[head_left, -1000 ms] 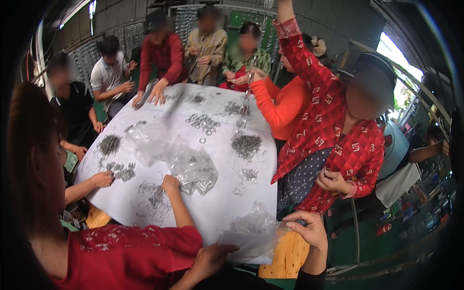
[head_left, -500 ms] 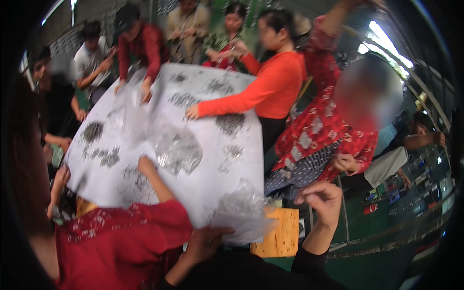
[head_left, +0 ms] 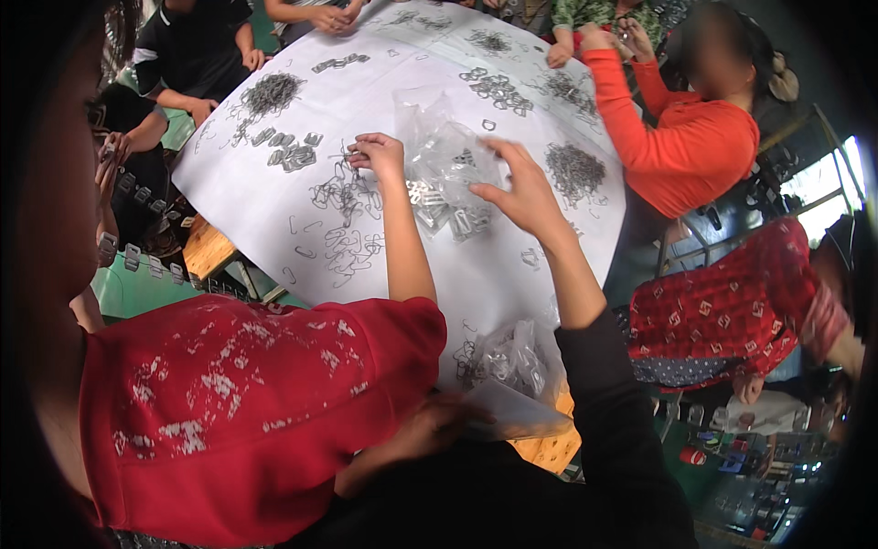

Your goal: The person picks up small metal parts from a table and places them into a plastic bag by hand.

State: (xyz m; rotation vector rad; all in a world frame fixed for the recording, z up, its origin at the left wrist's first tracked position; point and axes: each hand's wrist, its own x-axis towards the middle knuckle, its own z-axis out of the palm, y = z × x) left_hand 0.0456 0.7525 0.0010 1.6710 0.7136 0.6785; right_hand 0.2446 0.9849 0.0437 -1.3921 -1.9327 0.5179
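Near the table's front edge my left hand (head_left: 437,423) is dim and partly behind the red-sleeved co-worker; its fingers close on the edge of a clear plastic bag (head_left: 517,366). My right hand (head_left: 523,188) reaches over the table with thumb and fingers apart, holding nothing. It is beside another clear plastic bag (head_left: 437,151) with shiny flat metal pieces (head_left: 448,209) in and around it; whether it touches that bag I cannot tell. Close by, a co-worker's hand (head_left: 377,154) is over a loose heap of bent wire pieces (head_left: 346,192).
The white-covered table (head_left: 412,284) carries a dark pile of small metal parts (head_left: 273,93), another pile (head_left: 576,172) at right, and rows of linked pieces (head_left: 497,91). A red-shirted co-worker (head_left: 247,384) sits close at my left; an orange-sleeved one (head_left: 663,137) stands at right. Wooden stool (head_left: 549,448) below.
My right hand has moved from the right side, off the table, out over its middle beside the bag of metal pieces. My view has shifted; my left hand still has the front bag.
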